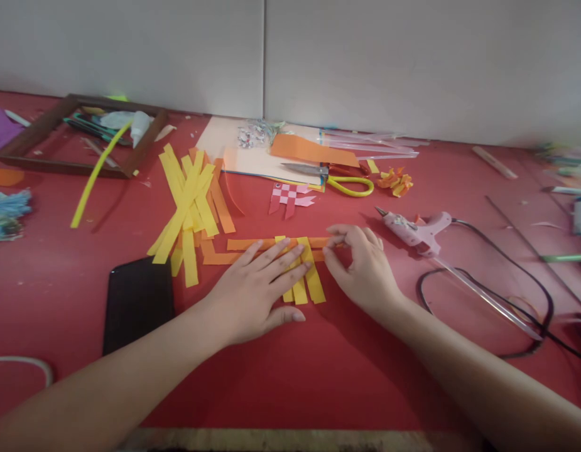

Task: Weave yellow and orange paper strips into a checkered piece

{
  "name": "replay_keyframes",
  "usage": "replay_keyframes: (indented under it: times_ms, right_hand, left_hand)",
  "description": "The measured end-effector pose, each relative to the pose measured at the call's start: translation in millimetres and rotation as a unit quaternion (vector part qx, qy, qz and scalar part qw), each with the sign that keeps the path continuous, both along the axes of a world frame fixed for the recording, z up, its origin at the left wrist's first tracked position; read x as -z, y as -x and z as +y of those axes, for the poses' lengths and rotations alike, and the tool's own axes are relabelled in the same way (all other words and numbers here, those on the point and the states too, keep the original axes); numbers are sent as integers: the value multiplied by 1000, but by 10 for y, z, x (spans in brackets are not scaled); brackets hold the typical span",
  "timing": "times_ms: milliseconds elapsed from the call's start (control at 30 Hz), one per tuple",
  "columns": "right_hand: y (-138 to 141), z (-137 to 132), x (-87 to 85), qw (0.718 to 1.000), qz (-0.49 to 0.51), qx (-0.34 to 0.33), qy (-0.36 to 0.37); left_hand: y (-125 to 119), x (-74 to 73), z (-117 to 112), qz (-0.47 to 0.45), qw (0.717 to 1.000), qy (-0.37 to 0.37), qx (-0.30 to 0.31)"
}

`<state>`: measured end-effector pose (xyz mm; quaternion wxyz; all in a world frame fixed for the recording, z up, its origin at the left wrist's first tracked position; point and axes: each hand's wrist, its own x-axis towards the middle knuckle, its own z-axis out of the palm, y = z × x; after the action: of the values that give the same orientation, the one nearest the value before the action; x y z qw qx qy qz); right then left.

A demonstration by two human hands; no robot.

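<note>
My left hand (259, 289) lies flat with its fingers spread over several yellow paper strips (314, 276) and the orange paper strips (245, 243) that cross them. The orange strips run sideways and the yellow ones run toward me; my fingers hide part of the crossing. At the right end of the orange strips, my right hand (360, 263) pinches the end of an orange strip between thumb and fingers. Above the hands lies a small woven red and pink paper fish (286, 195). A loose pile of yellow strips (181, 207) sits to the left, with orange strips under it.
A black phone (139, 304) lies left of my left hand. On the right are a pink glue gun (419, 232) and its black cord (502, 235). Scissors (349, 185) with yellow handles, curled paper scraps (396, 182) and a wooden frame (66, 162) lie farther back.
</note>
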<state>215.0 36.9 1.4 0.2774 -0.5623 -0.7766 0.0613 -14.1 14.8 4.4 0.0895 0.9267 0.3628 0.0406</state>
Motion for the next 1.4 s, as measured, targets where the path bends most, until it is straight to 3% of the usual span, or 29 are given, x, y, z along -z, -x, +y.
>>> replay_keyframes:
  times_ms: [200,500,1000,1167,1300,1400]
  right_hand:
    - [-97,27,-48,998,-48,29,-24]
    - [-102,-12,-65,998,-70,3,6]
    - [-191,-27,-105,987,-159,24,7]
    - [-135,-38,-172,993,-106,-46,-35]
    - [-97,-20,-150,991,-56,-123,-7]
    - [-97,-4,-96,986,-48,-156,16]
  left_hand:
    - [-4,-18,-7,-1,1000,7,-2]
    - [-10,-36,-9,18,1000,21,-4]
    - [-24,-49,-18,24,1000,17,-4]
    - [-8,-76,5,-30,999,-22,-18]
    - [16,-99,86,-66,991,-47,-104]
    - [31,-84,130,-66,989,-37,-124]
